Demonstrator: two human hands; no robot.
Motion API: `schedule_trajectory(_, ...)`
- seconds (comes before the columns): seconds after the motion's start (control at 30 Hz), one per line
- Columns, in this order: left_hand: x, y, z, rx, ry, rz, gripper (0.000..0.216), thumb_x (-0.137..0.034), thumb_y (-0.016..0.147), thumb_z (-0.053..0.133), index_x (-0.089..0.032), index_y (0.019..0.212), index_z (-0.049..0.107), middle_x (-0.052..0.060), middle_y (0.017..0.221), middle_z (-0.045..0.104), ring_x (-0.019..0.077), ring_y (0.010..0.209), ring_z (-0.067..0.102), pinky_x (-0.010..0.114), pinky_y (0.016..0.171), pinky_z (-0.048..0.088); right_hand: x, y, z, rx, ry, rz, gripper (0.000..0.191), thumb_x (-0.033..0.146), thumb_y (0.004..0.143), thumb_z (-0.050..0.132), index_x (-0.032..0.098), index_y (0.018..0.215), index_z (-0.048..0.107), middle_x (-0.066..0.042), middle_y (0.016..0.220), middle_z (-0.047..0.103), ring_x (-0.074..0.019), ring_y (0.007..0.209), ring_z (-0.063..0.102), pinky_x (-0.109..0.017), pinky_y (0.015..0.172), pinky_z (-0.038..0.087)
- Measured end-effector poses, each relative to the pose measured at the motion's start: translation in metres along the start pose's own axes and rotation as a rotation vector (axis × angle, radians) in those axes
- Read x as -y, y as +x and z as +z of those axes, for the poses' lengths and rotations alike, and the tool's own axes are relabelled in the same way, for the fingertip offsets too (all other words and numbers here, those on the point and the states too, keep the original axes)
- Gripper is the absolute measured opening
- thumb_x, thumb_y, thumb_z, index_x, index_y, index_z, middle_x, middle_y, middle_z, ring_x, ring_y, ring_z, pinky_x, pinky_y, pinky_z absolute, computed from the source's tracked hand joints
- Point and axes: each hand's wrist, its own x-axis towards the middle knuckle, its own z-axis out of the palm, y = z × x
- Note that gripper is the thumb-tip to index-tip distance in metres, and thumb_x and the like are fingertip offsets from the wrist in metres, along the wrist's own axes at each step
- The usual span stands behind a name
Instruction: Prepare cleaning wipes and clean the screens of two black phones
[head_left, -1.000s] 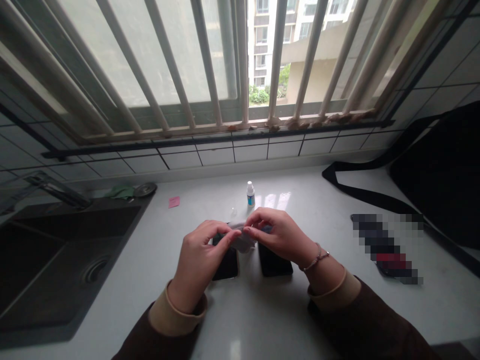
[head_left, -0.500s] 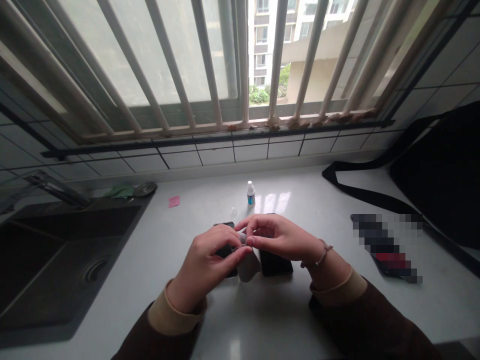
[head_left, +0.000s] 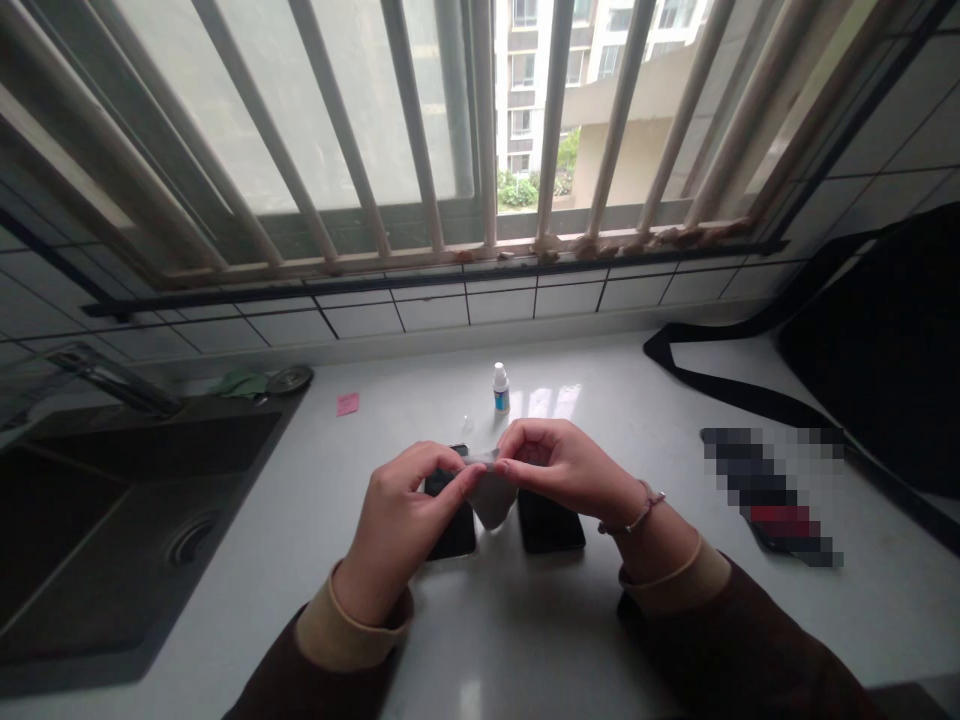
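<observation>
Both hands hold a small grey cloth (head_left: 491, 495) by its top edge above the white counter. My left hand (head_left: 401, 520) pinches its left corner and my right hand (head_left: 559, 465) pinches its right corner, so the cloth hangs down between them. Under the hands lie two black phones, one on the left (head_left: 452, 530) and one on the right (head_left: 550, 522), side by side. A small white dropper bottle (head_left: 501, 388) with a blue label stands upright just beyond the hands.
A dark sink (head_left: 112, 520) with a tap (head_left: 112, 380) fills the left. A pink slip (head_left: 348, 403) lies near it. A black bag (head_left: 877, 340) with a strap sits at the right, with a blurred-out object (head_left: 776, 495) in front. Barred window behind.
The cloth was bunched between the fingers half a second ago; now the hands have drawn slightly apart and it hangs spread from its top edge.
</observation>
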Motion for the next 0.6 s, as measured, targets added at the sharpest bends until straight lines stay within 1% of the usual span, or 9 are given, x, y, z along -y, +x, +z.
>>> schedule_trajectory(0.17, -0.0024, 0.0005, 0.0003, 0.016, -0.122, -0.035, 0.019, -0.032, 0.098, 0.078, -0.022, 0.082, 0.073, 0.002, 0.096, 0.08, 0.0182, 0.091, 0.075, 0.03, 0.087, 0.056, 0.0006, -0.0006, 0.0017, -0.03, -0.081, -0.027, 0.039, 0.053, 0.089, 0.086, 0.016, 0.092, 0.075, -0.005, 0.084, 0.073, -0.0166, 0.076, 0.064, -0.029, 0.067, 0.051)
schedule_trajectory(0.27, -0.0037, 0.0001, 0.0006, 0.027, -0.178, -0.052, 0.019, -0.031, 0.098, 0.078, -0.022, 0.082, 0.074, 0.003, 0.096, 0.081, 0.0187, 0.09, 0.076, 0.031, 0.088, 0.057, 0.0017, -0.0011, 0.0016, -0.037, -0.065, -0.046, 0.037, 0.052, 0.091, 0.085, 0.017, 0.092, 0.075, -0.004, 0.083, 0.072, -0.0153, 0.073, 0.062, -0.028, 0.065, 0.05)
schedule_trajectory(0.37, -0.0029, -0.0008, 0.0011, 0.009, -0.185, -0.04, 0.017, -0.029, 0.098, 0.078, -0.022, 0.083, 0.074, 0.003, 0.095, 0.08, 0.0186, 0.09, 0.076, 0.031, 0.088, 0.057, 0.0014, -0.0007, 0.0005, -0.024, -0.058, -0.048, 0.034, 0.049, 0.09, 0.087, 0.017, 0.093, 0.075, -0.003, 0.083, 0.072, -0.0152, 0.074, 0.062, -0.028, 0.065, 0.05)
schedule_trajectory(0.43, -0.0014, -0.0012, 0.0013, -0.008, -0.184, -0.02, 0.016, -0.028, 0.097, 0.078, -0.022, 0.084, 0.074, 0.003, 0.094, 0.079, 0.0186, 0.089, 0.075, 0.031, 0.087, 0.058, 0.0002, 0.0001, -0.0003, -0.026, -0.06, -0.051, 0.034, 0.047, 0.087, 0.09, 0.017, 0.093, 0.075, -0.004, 0.085, 0.073, -0.0167, 0.078, 0.065, -0.03, 0.069, 0.054)
schedule_trajectory(0.53, 0.001, -0.0012, 0.0013, -0.031, -0.18, 0.005, 0.015, -0.026, 0.097, 0.078, -0.022, 0.084, 0.074, 0.003, 0.093, 0.079, 0.0184, 0.089, 0.075, 0.031, 0.086, 0.058, -0.0021, 0.0011, -0.0011, -0.046, -0.09, -0.079, 0.036, 0.044, 0.08, 0.096, 0.018, 0.096, 0.076, -0.006, 0.092, 0.076, -0.0202, 0.086, 0.071, -0.035, 0.079, 0.059)
schedule_trajectory(0.6, 0.0019, -0.0011, 0.0013, -0.037, -0.168, 0.013, 0.015, -0.025, 0.097, 0.078, -0.022, 0.084, 0.073, 0.003, 0.093, 0.079, 0.0183, 0.089, 0.075, 0.031, 0.086, 0.058, -0.0033, 0.0012, -0.0011, -0.044, -0.121, -0.104, 0.038, 0.042, 0.078, 0.097, 0.018, 0.099, 0.077, -0.006, 0.096, 0.077, -0.0215, 0.089, 0.073, -0.038, 0.084, 0.06)
